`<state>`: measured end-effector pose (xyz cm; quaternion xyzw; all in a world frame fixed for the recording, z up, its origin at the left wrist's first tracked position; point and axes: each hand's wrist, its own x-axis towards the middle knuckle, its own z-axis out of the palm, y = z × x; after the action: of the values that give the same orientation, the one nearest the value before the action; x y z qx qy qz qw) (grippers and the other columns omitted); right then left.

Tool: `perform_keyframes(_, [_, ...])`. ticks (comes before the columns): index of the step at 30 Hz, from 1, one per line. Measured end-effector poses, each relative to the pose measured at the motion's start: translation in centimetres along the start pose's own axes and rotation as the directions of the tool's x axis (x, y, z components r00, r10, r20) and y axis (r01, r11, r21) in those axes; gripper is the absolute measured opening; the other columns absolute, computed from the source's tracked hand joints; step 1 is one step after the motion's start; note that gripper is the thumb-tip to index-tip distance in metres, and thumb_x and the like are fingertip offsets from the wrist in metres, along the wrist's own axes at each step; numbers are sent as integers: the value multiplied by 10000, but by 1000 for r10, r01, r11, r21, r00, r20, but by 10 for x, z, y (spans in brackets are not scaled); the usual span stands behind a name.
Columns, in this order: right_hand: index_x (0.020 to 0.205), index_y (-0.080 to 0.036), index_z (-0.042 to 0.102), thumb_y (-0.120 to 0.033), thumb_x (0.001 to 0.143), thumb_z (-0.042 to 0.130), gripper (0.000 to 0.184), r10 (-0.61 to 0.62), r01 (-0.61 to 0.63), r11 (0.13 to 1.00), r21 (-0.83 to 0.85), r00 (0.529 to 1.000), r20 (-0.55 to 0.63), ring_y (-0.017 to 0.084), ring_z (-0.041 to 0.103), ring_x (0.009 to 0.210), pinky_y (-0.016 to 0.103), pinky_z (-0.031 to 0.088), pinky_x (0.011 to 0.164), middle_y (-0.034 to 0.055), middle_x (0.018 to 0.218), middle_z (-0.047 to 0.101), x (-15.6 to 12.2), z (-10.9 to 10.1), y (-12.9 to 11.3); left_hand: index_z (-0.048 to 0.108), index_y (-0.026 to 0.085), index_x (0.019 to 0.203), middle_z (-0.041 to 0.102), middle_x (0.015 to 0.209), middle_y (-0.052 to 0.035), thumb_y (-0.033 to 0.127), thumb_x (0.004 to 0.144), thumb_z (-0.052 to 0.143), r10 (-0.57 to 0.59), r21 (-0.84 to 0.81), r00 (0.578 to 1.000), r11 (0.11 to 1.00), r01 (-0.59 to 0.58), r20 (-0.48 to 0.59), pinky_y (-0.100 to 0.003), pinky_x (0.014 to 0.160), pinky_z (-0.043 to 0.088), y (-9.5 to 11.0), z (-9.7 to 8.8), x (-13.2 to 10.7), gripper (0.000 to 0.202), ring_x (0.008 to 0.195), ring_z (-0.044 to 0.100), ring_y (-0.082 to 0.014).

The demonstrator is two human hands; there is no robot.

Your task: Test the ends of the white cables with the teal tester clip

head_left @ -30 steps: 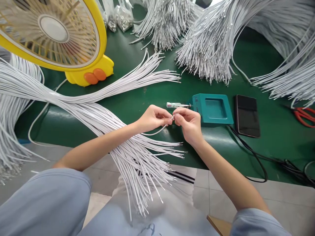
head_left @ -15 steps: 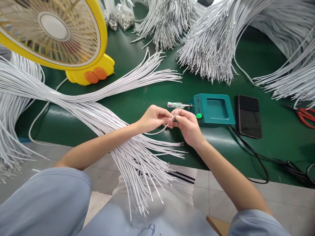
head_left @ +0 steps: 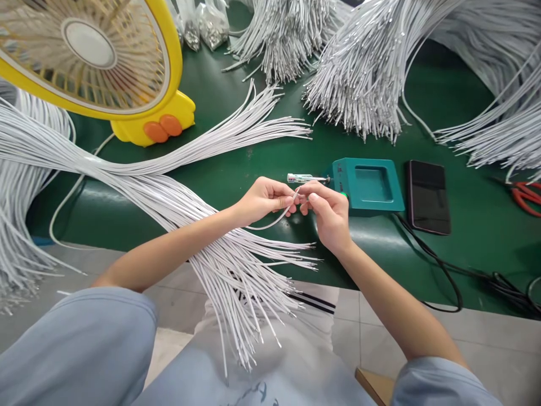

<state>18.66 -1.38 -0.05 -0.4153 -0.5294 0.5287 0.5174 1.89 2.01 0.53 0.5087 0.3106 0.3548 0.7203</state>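
Observation:
My left hand (head_left: 264,200) pinches a single white wire (head_left: 274,219) near its end, above the green table (head_left: 236,169). My right hand (head_left: 327,214) is closed, its fingertips pinching the tip of the same wire right beside my left fingers. The wire curves back under my left wrist toward a big fanned bundle of white wires (head_left: 169,197) that drapes over the table edge onto my lap. Just behind my hands stands a teal box (head_left: 367,183) with a small metal-and-clear tool (head_left: 306,179) sticking out of its left side.
A yellow fan (head_left: 97,62) stands at the back left. More white wire bundles (head_left: 359,73) lie across the back and right. A black phone (head_left: 428,196) lies right of the teal box, red scissors (head_left: 526,197) at the far right, black cables (head_left: 448,276) near the front edge.
Both hands have shifted slightly up toward the teal box while still pinching the wire end. My right hand now covers most of the box's green button.

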Motion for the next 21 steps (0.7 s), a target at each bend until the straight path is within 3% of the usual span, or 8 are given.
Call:
perform_keyframes(8, [731, -184, 664, -303, 782, 658, 130, 17, -24, 997, -70, 995, -94, 109, 532, 579, 274, 470, 562, 4, 698, 607, 0, 5, -5, 714, 80, 670, 687, 607, -64, 410, 604, 835, -31, 58, 999, 998, 32, -28, -226, 565, 520, 1, 2, 0, 358, 551, 618, -116])
perform_keyframes(16, [632, -190, 551, -215, 766, 548, 136, 60, -62, 998, -28, 996, -65, 98, 457, 539, 259, 393, 526, -12, 651, 522, 1, 0, -1, 719, 89, 676, 696, 613, -62, 408, 607, 828, -20, 108, 998, 994, 26, -55, -231, 574, 538, 1, 1, -1, 344, 553, 633, -123])
perform_keyframes(21, [801, -204, 633, -249, 819, 534, 110, 29, -31, 999, -35, 998, -56, 115, 503, 624, 260, 416, 545, 13, 810, 577, 0, 0, 0, 706, 87, 674, 692, 611, -57, 421, 593, 836, -33, 78, 997, 996, 38, -67, -224, 565, 533, 2, 1, 0, 367, 542, 624, -113])
